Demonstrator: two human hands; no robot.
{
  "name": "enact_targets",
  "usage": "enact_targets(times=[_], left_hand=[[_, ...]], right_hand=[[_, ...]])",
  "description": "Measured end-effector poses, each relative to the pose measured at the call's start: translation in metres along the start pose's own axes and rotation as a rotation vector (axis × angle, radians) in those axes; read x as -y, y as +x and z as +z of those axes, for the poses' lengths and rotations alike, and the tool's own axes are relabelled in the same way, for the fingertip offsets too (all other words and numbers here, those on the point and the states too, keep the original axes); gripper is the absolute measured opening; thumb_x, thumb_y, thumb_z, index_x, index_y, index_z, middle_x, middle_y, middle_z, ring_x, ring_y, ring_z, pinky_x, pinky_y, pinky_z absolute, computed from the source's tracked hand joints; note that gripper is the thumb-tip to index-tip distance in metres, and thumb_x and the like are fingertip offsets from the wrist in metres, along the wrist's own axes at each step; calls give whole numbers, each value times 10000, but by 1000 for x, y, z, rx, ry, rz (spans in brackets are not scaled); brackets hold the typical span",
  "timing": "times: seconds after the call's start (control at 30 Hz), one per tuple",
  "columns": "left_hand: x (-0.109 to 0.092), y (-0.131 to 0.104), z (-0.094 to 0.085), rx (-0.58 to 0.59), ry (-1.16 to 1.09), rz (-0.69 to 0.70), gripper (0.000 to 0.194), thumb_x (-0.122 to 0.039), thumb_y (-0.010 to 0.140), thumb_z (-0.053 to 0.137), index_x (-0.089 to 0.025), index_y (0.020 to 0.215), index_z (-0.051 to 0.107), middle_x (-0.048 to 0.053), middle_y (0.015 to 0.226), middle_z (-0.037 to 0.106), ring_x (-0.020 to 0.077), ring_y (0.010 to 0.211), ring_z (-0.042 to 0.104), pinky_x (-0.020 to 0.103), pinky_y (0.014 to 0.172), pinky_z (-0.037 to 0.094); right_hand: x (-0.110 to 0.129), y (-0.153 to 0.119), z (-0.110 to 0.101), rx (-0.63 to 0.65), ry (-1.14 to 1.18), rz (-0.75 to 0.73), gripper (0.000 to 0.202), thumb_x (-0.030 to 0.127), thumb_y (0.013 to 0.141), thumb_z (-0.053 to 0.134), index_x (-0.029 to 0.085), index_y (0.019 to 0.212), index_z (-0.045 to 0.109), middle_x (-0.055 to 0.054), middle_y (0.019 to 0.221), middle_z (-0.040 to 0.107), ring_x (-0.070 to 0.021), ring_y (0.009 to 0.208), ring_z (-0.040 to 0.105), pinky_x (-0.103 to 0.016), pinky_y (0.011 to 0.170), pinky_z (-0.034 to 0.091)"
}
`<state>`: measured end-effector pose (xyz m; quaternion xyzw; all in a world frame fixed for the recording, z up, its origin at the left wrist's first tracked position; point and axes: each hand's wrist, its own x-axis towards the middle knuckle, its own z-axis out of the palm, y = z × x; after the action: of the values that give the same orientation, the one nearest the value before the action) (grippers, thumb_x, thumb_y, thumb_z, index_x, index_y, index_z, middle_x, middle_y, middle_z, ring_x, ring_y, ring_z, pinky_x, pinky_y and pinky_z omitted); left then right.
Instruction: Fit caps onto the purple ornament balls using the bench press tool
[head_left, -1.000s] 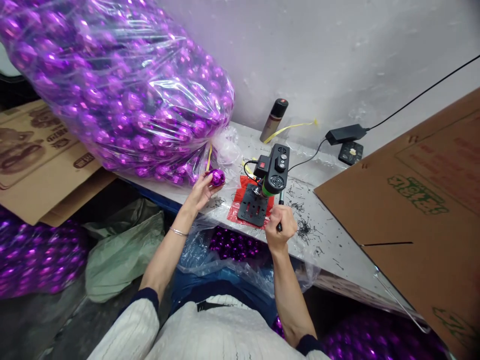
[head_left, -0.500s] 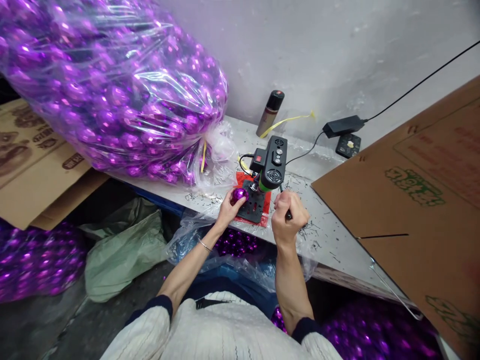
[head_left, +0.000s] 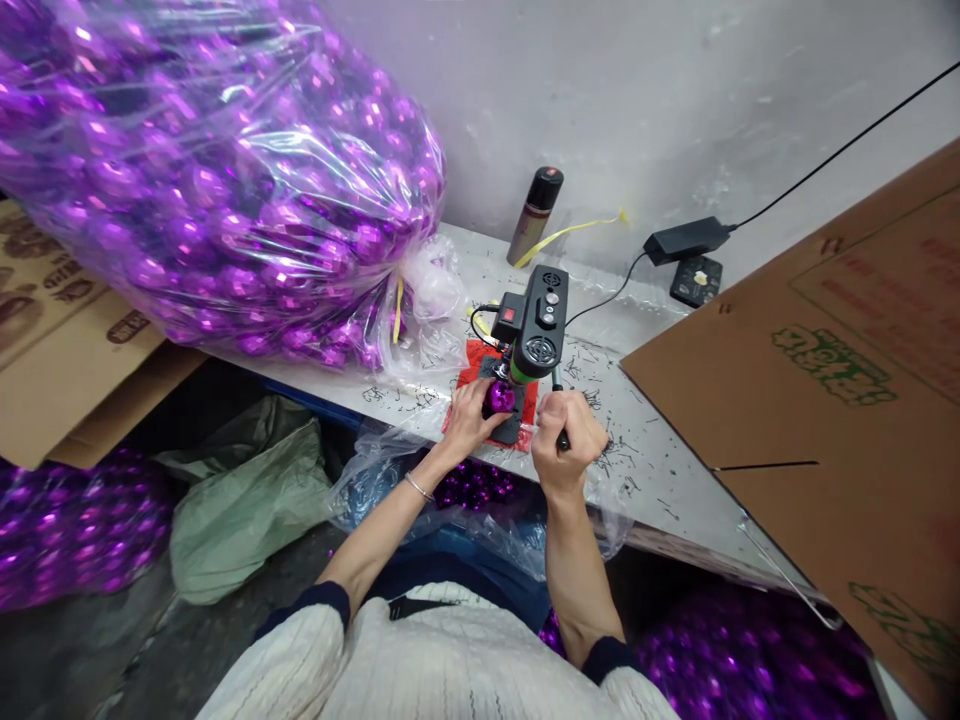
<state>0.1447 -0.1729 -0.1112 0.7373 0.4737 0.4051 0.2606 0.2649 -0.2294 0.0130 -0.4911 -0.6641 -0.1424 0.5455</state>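
A pale grey wall (head_left: 637, 120) rises behind a white table (head_left: 652, 480) strewn with short black bits. On the table stands a small black machine (head_left: 544, 325) with a green ring at its lower end. A shiny purple ball (head_left: 502, 397) sits just beneath the machine's head, over its black base (head_left: 512, 432). The ball lies at the fingertips of the person's left hand (head_left: 466, 418), whose thumb and fingers are parted only by the ball's width and hold it from the left side. The right hand (head_left: 568, 438), just right of the machine, is closed in a fist around a black-gripped handle (head_left: 562, 440). The ball is between the two hands, touching the left and apart from the right.

Under the machine's base is a red sheet (head_left: 465, 378). Behind the machine stand a dark spray can (head_left: 535, 215) and a yellow strip (head_left: 574, 233); behind and to its right is a black power adapter (head_left: 686, 240) on a cable. Left of the machine, a huge clear bag (head_left: 247, 190) bulges with similar purple balls, its neck bound by a yellow tie (head_left: 397, 310). Right of the machine leans a large brown cardboard box (head_left: 817, 400).
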Motion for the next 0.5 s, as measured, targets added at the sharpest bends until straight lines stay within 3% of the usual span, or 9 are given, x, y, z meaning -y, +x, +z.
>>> enact_targets(times=[0.3, 0.5], left_hand=[[-7, 0, 3, -2, 80, -3, 546, -387, 839, 718, -199, 1322, 548, 161, 1301, 613, 330, 1205, 564, 502, 1053, 390], [-1, 4, -9, 71, 15, -61, 604, -412, 779, 789, -214, 1310, 581, 136, 1287, 635, 319, 1210, 577, 473, 1059, 399]], right_hand=[[0, -3, 0, 4, 7, -25, 230, 132, 945, 440, 211, 743, 516, -4, 639, 592, -111, 604, 563, -260, 589, 399], [-1, -4, 0, 8, 11, -58, 213, 109, 933, 456, 207, 756, 523, -1, 639, 593, -109, 606, 560, -255, 594, 393]])
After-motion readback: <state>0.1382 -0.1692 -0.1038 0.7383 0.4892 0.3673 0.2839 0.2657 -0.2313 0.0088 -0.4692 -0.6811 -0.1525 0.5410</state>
